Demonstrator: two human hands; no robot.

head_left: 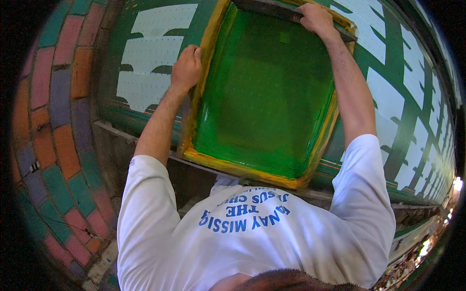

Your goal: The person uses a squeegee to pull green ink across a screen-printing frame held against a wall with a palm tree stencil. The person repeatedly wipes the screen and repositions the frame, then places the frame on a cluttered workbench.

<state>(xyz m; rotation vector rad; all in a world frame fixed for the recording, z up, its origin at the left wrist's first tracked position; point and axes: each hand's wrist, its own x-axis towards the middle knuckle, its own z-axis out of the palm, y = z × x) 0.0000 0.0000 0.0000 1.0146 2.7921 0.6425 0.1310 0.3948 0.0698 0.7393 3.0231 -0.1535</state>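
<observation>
Head view | my left hand [186, 68] clamped on printing frame [264, 92] left edge, right hand [316, 18] gripping squeegee [291, 12] at its top | frame flat on green-printed tabletop [145, 58] | risk: frame shifts, smearing print

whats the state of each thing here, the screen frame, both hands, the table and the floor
screen frame: lying flat on the table, mesh coated green, yellow border stained
left hand: gripping the frame's left edge
right hand: fingers closed on the dark bar at the frame's far end
printing table: covered with white shapes on green
brick floor: multicoloured, worn
</observation>
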